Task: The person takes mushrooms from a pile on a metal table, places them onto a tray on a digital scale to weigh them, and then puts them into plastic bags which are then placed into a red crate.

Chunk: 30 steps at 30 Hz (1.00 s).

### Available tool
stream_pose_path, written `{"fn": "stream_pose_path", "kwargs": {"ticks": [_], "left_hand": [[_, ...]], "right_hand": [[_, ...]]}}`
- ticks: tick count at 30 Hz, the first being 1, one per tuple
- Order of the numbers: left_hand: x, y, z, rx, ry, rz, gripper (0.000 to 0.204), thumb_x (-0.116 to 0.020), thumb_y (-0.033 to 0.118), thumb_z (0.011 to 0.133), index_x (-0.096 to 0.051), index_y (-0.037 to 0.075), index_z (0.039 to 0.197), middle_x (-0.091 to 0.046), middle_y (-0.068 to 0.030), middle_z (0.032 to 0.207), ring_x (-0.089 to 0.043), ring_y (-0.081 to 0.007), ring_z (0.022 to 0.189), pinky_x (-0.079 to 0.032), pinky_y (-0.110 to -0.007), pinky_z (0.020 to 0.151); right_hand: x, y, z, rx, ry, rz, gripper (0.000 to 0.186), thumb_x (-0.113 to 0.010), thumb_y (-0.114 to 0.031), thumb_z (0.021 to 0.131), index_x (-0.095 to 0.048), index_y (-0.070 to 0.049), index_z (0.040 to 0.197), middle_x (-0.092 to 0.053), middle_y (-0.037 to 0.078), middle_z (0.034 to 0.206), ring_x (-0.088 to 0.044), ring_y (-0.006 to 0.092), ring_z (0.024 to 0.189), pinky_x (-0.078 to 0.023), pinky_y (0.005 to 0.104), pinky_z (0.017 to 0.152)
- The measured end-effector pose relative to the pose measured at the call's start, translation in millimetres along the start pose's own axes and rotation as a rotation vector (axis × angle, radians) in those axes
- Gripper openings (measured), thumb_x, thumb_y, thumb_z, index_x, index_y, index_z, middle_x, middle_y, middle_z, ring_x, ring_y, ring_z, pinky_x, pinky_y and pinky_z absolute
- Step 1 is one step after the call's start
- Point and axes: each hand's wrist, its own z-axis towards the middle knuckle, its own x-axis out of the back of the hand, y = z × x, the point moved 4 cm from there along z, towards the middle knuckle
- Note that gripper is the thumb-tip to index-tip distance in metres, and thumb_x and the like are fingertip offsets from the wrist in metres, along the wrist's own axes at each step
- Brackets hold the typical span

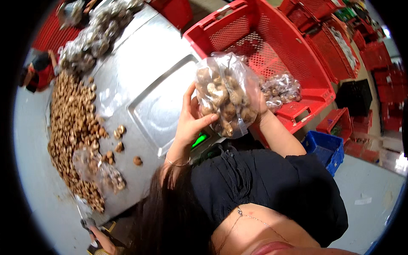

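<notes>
A clear plastic bag of brown mushrooms is held up in front of me between both hands. My left hand grips its left side, the thumb pressed across the front. My right hand supports the other side, its fingers mostly hidden behind the plastic. Under and left of the bag is a metal weighing scale with a lit green display. Just beyond my right hand, another bag of mushrooms lies inside a large red crate.
Loose mushrooms form a large heap on the metal table, with a partly filled bag at its edge. Several filled bags line the far side. A co-worker is far left; another person's hand shows lower left. A blue crate stands right.
</notes>
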Motion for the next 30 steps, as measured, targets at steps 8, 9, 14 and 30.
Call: {"fn": "stream_pose_path", "kwargs": {"ticks": [8, 9, 14, 30], "left_hand": [[39, 22, -51, -0.075, 0.252, -0.049, 0.083, -0.065, -0.003, 0.072, -0.012, 0.004, 0.135, -0.043, -0.0164, 0.119, -0.05, -0.0242, 0.108, -0.046, -0.034, 0.088], [44, 24, -56, -0.089, 0.272, -0.045, 0.083, -0.065, -0.003, 0.072, -0.012, 0.004, 0.135, -0.043, -0.0165, 0.119, -0.05, -0.0241, 0.108, -0.046, -0.034, 0.088], [56, 34, -78, -0.17, 0.338, -0.048, 0.084, -0.066, -0.003, 0.072, -0.01, 0.003, 0.135, -0.04, -0.0173, 0.121, -0.048, -0.0241, 0.109, -0.045, -0.034, 0.088], [118, -11, -103, -0.135, 0.605, 0.119, 0.087, -0.061, -0.006, 0.071, -0.008, 0.011, 0.137, -0.049, -0.0148, 0.113, -0.053, -0.0198, 0.098, -0.046, -0.03, 0.081]], "right_hand": [[-26, 54, 18, -0.219, 0.093, 0.037, 0.055, -0.027, -0.039, 0.093, -0.03, 0.001, 0.131, -0.04, 0.018, 0.129, -0.045, 0.0298, 0.113, -0.04, 0.0419, 0.094], [-30, 60, 21, -0.214, 0.074, -0.03, 0.055, -0.027, -0.039, 0.093, -0.03, 0.001, 0.131, -0.04, 0.018, 0.129, -0.045, 0.0298, 0.113, -0.039, 0.042, 0.095], [-43, 90, 21, -0.456, 0.057, -0.034, 0.064, -0.021, -0.05, 0.091, -0.029, -0.001, 0.133, -0.038, 0.016, 0.132, -0.043, 0.0297, 0.117, -0.037, 0.0427, 0.097], [-6, 121, 42, -0.301, 0.13, -0.806, 0.052, -0.05, -0.008, 0.084, -0.032, 0.001, 0.131, -0.05, 0.011, 0.117, -0.051, 0.0149, 0.103, -0.044, 0.0264, 0.084]]}}
